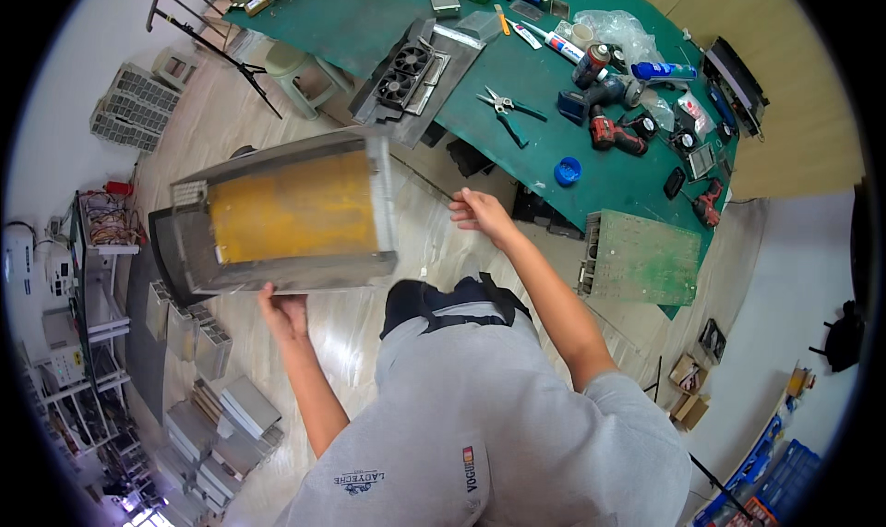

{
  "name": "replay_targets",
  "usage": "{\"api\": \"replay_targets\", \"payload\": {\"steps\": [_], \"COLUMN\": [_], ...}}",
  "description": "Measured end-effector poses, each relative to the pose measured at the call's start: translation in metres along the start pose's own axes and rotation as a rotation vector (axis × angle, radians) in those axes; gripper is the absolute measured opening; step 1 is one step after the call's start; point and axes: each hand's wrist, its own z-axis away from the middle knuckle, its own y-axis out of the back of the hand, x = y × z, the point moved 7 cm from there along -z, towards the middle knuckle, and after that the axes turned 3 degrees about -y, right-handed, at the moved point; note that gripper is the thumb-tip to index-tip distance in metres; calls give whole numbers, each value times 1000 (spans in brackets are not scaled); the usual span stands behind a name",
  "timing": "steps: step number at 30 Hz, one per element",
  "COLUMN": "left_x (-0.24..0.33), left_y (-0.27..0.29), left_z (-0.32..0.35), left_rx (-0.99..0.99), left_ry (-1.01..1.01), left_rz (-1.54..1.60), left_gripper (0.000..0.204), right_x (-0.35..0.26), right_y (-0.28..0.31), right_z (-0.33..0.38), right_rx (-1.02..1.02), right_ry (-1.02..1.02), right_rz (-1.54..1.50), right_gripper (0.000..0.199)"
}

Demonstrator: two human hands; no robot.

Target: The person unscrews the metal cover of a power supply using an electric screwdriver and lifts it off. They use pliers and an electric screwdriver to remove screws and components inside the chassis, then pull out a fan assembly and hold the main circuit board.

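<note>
A large open metal case (383, 236) with bare grey walls and a yellow inner panel (291, 206) is at the left, in front of my body. My left hand (286, 313) grips its near edge, thumb up against the wall and the other fingers partly hidden beneath. Whether the case also rests on something below cannot be made out. My right hand (482, 215) is off the case, to its right, with fingers stretched out and nothing visible in them.
A green-topped table (461, 112) bears a fan unit (403, 77), pliers (503, 112), cordless drills (616, 132) and a blue cap (568, 171). A greenish metal box (643, 257) stands at its near corner. A stool (300, 73) and stacked metal units (221, 435) occupy the floor.
</note>
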Motion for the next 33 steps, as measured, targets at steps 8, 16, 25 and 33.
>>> {"api": "replay_targets", "payload": {"steps": [8, 16, 25, 33], "left_x": [77, 87, 51, 2], "left_y": [-17, -57, -135, -214], "left_z": [-129, -348, -549, -604], "left_rx": [58, 23, -211, -369], "left_ry": [-71, 134, 313, 429], "left_rz": [-76, -232, -558, -819], "left_gripper": [59, 49, 45, 32], "right_x": [15, 54, -12, -52], "right_y": [-6, 0, -11, 27], "right_z": [-208, -321, -305, -262], "right_rx": [294, 1064, 1318, 1179], "right_ry": [-178, -225, -175, -132], "right_rz": [-13, -6, 283, 254], "right_gripper": [69, 82, 70, 71]}}
